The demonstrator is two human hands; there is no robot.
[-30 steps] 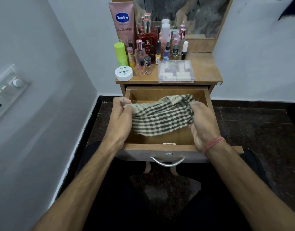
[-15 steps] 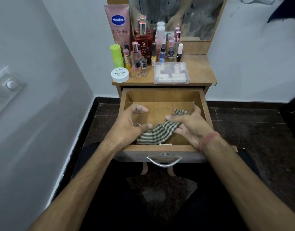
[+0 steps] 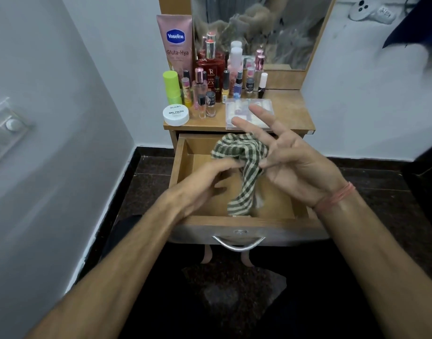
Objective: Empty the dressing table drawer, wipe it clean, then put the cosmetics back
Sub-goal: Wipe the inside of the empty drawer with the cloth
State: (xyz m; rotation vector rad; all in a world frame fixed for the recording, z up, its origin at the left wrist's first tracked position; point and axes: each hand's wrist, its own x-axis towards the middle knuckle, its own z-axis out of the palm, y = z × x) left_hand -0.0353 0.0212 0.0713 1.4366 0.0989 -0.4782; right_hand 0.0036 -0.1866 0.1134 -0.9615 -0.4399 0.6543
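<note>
Cosmetics [image 3: 210,79] crowd our worktop [image 3: 290,111] at upper centre. Above the drawer [image 3: 234,222], our left hand [image 3: 205,184] pinches the checked cloth [image 3: 244,165]; our right hand [image 3: 290,162] is spread, fingers draped by it.

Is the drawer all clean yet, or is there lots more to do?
Emptying looks done: the drawer holds no cosmetics, and the bottles stand on the tabletop. Wiping is in hand: the left hand pinches the checked cloth above the drawer, the right hand open beside it. Putting the cosmetics back is left.
</note>
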